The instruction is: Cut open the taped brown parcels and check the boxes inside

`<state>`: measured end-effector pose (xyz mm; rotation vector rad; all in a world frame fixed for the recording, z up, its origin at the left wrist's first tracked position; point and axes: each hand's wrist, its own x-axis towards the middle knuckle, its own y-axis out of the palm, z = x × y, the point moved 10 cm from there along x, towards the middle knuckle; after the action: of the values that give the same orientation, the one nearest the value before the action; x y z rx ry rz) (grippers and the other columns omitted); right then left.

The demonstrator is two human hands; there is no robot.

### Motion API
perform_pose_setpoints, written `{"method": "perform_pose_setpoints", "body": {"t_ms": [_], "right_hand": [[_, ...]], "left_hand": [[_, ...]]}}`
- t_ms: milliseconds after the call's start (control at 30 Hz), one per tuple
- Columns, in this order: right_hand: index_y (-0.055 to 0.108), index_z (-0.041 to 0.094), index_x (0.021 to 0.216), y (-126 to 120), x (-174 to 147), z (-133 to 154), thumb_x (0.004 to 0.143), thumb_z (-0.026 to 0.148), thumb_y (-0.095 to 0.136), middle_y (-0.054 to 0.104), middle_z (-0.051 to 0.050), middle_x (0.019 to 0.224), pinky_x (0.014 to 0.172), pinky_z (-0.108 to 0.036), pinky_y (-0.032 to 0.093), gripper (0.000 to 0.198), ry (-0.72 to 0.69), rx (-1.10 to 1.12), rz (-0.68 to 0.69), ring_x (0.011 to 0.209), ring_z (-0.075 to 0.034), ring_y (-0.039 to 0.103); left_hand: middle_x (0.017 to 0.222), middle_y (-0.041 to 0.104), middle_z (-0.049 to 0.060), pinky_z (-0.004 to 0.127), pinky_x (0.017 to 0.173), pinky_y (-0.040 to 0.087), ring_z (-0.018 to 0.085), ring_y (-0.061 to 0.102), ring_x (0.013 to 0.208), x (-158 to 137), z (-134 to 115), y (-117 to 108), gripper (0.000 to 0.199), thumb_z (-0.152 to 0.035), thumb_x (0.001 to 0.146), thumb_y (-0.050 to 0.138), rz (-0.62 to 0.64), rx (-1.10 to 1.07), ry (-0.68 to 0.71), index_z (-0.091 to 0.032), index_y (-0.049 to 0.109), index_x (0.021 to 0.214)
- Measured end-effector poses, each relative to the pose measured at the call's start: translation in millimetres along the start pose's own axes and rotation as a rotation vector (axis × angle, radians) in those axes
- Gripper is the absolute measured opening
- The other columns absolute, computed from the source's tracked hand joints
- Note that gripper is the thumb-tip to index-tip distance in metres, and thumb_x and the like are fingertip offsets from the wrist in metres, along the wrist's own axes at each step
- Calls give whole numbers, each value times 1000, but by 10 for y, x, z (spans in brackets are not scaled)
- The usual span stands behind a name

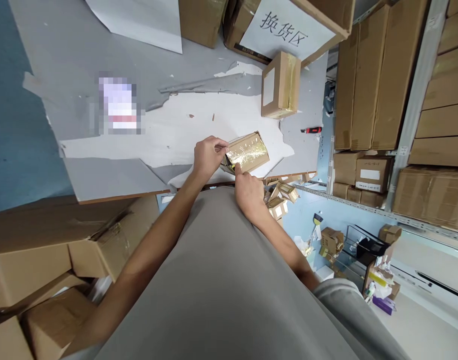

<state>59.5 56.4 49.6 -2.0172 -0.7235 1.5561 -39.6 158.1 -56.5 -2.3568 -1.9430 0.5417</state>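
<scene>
A small cardboard box (251, 152) with shiny clear tape across its top lies at the table's near edge, one end turned toward my left hand. My left hand (208, 156) is closed in a pinch at that left end, by the flap edge. My right hand (249, 192) is on the near side, fingers curled, with one digit pressed onto the box's near left corner. Behind it stands a taped carton (280, 85) with a white label. A red and black utility knife (311, 130) lies farther right on the table.
The grey table (119, 175) has torn white paper covering. At the back are an open carton with a handwritten sign (289, 27) and a white sheet (142, 22). Large cartons (33, 260) stand at lower left, loaded shelves (401, 125) at right, and small boxes (279, 202) below the table edge.
</scene>
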Motion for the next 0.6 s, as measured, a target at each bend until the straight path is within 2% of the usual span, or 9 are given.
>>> {"method": "perform_pose_setpoints", "body": {"t_ms": [133, 300, 467, 600], "right_hand": [[43, 15, 178, 38, -25, -77, 117, 6, 39, 84, -22, 125, 97, -34, 66, 62, 21, 11, 24, 117, -27, 86], [54, 14, 167, 48, 55, -95, 117, 7, 40, 84, -23, 126, 100, -34, 64, 52, -18, 8, 26, 121, -27, 85], [57, 16, 165, 128, -173, -204, 114, 5, 42, 85, -22, 123, 96, -36, 65, 54, -23, 25, 96, 119, -29, 85], [50, 21, 173, -12, -349, -384, 121, 23, 44, 87, -18, 123, 95, -37, 63, 53, -61, 108, 18, 112, -30, 85]], "left_hand": [[107, 86, 6, 35, 99, 68, 23, 83, 97, -7, -25, 21, 16, -16, 92, 75, 7, 19, 10, -22, 88, 99], [112, 85, 6, 35, 99, 67, 22, 82, 97, -2, -31, -15, 19, -16, 94, 71, -23, 25, -1, -20, 88, 102], [112, 86, 7, 37, 102, 66, 24, 82, 100, -27, -56, -8, 15, -20, 93, 73, -5, 45, -6, -22, 87, 100], [118, 85, 7, 38, 107, 63, 25, 81, 105, -63, -19, -25, 18, -28, 96, 72, -32, 86, -27, -23, 86, 106]]}}
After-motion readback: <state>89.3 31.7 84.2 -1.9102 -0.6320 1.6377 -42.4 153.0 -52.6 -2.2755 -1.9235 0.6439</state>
